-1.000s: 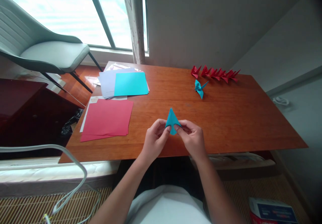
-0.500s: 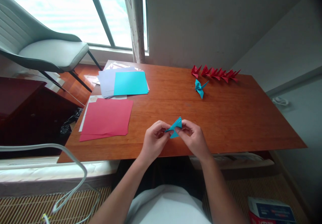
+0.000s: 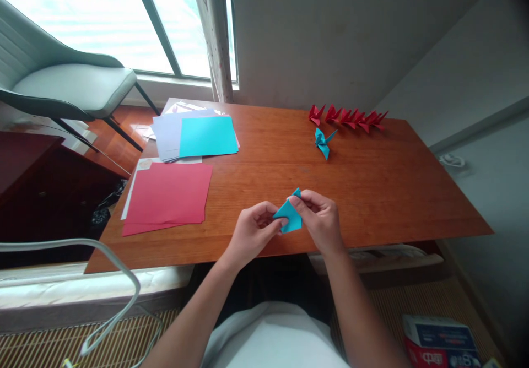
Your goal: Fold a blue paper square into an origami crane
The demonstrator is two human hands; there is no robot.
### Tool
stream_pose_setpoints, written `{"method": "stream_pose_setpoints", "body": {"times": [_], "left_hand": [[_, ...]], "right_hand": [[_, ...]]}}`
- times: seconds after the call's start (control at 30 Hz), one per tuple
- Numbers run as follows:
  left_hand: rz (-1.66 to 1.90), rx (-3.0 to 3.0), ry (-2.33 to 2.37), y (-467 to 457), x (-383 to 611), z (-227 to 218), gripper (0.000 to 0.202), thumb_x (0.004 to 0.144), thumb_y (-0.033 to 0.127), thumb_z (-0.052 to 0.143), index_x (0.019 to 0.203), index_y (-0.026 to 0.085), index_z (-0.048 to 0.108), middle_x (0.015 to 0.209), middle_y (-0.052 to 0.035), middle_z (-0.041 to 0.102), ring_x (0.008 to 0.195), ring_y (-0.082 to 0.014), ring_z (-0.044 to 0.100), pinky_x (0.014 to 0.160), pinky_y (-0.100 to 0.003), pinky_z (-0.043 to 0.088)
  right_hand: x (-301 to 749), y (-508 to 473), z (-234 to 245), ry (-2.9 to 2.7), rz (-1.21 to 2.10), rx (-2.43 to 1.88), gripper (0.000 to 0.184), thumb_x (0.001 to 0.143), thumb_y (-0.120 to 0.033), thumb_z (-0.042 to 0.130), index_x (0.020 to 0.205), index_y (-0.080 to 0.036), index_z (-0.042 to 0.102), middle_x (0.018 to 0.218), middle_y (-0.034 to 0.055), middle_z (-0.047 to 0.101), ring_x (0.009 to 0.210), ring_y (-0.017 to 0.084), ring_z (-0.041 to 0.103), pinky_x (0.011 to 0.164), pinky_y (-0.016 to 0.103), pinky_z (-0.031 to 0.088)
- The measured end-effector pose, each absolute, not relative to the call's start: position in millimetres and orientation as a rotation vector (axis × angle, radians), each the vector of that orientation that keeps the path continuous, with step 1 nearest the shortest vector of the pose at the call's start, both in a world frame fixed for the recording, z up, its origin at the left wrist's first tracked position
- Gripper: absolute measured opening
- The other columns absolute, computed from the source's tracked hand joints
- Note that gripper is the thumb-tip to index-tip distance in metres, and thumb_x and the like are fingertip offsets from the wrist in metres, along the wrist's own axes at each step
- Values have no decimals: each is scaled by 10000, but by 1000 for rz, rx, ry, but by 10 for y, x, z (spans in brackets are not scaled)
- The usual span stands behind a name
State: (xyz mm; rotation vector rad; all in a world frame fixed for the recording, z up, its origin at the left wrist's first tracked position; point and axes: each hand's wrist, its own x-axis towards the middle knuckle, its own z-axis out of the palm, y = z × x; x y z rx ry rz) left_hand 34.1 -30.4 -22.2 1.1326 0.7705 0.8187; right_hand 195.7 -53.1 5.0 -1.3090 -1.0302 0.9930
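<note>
A small piece of folded blue paper (image 3: 291,218) is held between both hands above the table's near side. My left hand (image 3: 255,229) pinches its left corner, thumb on top. With thumb and fingers closed, my right hand (image 3: 319,217) grips its upper right part, where a narrow folded point sticks up. Beyond the hands, a blue paper crane (image 3: 323,143) stands on the table. Behind it a row of several red paper cranes (image 3: 349,118) runs along the far edge.
Red paper sheets (image 3: 168,194) lie on the wooden table (image 3: 256,164) at the left. Farther back, a blue sheet (image 3: 209,136) rests on pale sheets (image 3: 166,136). A chair (image 3: 74,87) stands beyond the left end, and a white cable (image 3: 111,252) loops at lower left.
The folded blue paper has turned so a broader flat face shows. My right hand has shifted its grip to the upper point. The whole view has moved slightly.
</note>
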Motion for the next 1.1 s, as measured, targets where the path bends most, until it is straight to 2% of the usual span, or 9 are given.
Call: {"method": "stream_pose_setpoints", "body": {"times": [0.2, 0.4, 0.47, 0.57, 0.73, 0.83, 1.1], "left_hand": [[935, 1244, 845, -336, 365, -196, 203, 839, 282, 726, 780, 159, 575, 667, 32, 549, 606, -88, 486, 567, -194, 390], [880, 1268, 781, -302, 335, -187, 191, 846, 316, 730, 816, 133, 681, 701, 12, 601, 667, -116, 540, 623, -212, 439], [836, 1295, 795, -305, 317, -206, 238, 869, 341, 706, 780, 121, 716, 676, -4, 634, 663, -135, 577, 632, -227, 463], [828, 1306, 820, -319, 312, -235, 254, 883, 361, 692, 822, 122, 753, 733, -28, 706, 714, -176, 644, 678, -256, 512], [818, 1294, 831, -310, 348, -224, 207, 832, 331, 744, 789, 129, 739, 697, -18, 704, 659, -163, 646, 644, -244, 521], [820, 1313, 816, -293, 355, -200, 163, 809, 294, 762, 798, 133, 744, 726, -29, 729, 668, -159, 649, 653, -240, 525], [861, 1273, 793, -279, 350, -185, 202, 877, 325, 695, 818, 142, 757, 754, -53, 771, 657, -166, 694, 638, -241, 548]], "right_hand": [[1902, -488, 26, -934, 978, -1261, 166, 810, -376, 778, 853, -215, 774, 813, 24, 729, 746, 167, 644, 649, 263, 522], [1810, -494, 40, -966, 1043, -1188, 126, 827, -361, 772, 866, -241, 778, 870, 14, 744, 772, 158, 659, 663, 250, 532], [1803, -497, 47, -973, 1043, -1171, 115, 825, -356, 776, 868, -249, 780, 855, 4, 735, 739, 144, 641, 638, 239, 519], [1821, -494, 54, -989, 1034, -1214, 146, 837, -384, 764, 879, -246, 786, 779, -4, 705, 677, 133, 605, 593, 236, 488], [1834, -458, 69, -982, 892, -1276, 214, 847, -415, 752, 779, -213, 782, 648, -11, 625, 615, 124, 533, 552, 243, 427], [1811, -431, 70, -946, 829, -1276, 220, 845, -412, 756, 772, -206, 780, 640, -15, 604, 612, 119, 506, 547, 243, 401], [1792, -369, 75, -988, 714, -1352, 278, 854, -452, 733, 775, -187, 765, 657, -10, 616, 597, 122, 504, 548, 258, 392]]}}
